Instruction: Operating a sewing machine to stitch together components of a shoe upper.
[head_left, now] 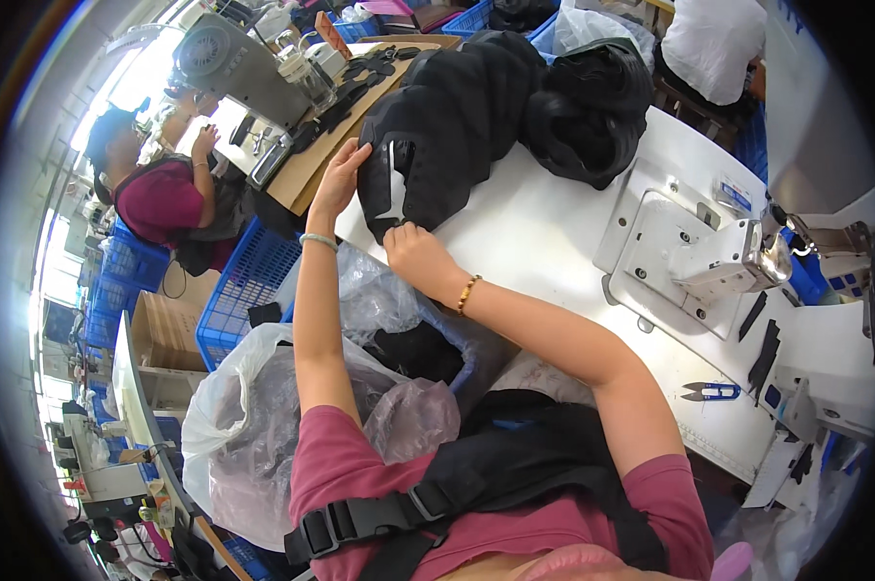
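At the near end of a long overlapping row of black pieces [476, 92], I hold one black fabric piece [433, 184] on the white tabletop. It has a narrow opening that shows a white strip, and small marks run beside it. My left hand [339, 179] is closed on its left edge, thumb toward the fabric. Along the lower edge, the fingers of my right hand [420, 257] pinch the same piece near the bottom of the opening. A looser bundle of black fabric [588, 111] lies farther right on the table.
A white sewing machine [723, 261] stands to the right, with blue-handled thread snips [710, 391] and black strips [764, 353] near it. Plastic bags [254, 426] and a blue crate [249, 286] sit below left. Another person [162, 198] works beyond a grey machine [234, 68].
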`<state>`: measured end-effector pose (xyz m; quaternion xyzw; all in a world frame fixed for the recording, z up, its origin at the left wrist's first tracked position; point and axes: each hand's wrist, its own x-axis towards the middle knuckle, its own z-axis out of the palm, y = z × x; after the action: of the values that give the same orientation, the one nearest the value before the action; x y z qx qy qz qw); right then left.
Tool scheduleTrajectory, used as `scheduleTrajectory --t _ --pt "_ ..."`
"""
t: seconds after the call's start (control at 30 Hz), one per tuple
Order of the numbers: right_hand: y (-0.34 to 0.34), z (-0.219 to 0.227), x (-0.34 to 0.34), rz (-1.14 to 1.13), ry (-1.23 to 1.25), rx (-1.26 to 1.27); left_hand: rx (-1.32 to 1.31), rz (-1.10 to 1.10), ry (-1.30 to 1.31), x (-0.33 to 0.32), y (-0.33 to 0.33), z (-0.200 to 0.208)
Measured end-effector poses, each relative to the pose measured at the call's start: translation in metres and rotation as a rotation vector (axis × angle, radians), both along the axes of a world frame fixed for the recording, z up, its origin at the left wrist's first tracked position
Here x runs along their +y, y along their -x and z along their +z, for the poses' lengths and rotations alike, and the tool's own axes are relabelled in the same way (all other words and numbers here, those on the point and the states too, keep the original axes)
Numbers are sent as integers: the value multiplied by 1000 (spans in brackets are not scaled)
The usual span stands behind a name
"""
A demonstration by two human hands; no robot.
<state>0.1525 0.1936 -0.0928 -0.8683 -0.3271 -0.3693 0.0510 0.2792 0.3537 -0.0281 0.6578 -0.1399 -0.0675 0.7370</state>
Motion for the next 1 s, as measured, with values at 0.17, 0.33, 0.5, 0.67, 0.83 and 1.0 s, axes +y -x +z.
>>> scheduleTrajectory --t 0.17,0.33,0.5,0.67,0.83,1.0 --pt "-26 3 15 -346 110 145 -73 30 -121 -36 -47 -3" --pt "-21 1 -5 -467 54 18 -432 313 -304 -76 -65 20" --pt "-14 -10 -10 -303 167 250 -1170 748 -570 -138 -20 69" --pt "-21 -8 -8 -203 -86 224 -1434 119 -518 -248 24 93" --pt "29 8 -51 310 -298 20 -1379 237 -794 -335 17 106" --pt "98 26 -131 111 16 195 -1014 344 -1346 -372 -2 91"
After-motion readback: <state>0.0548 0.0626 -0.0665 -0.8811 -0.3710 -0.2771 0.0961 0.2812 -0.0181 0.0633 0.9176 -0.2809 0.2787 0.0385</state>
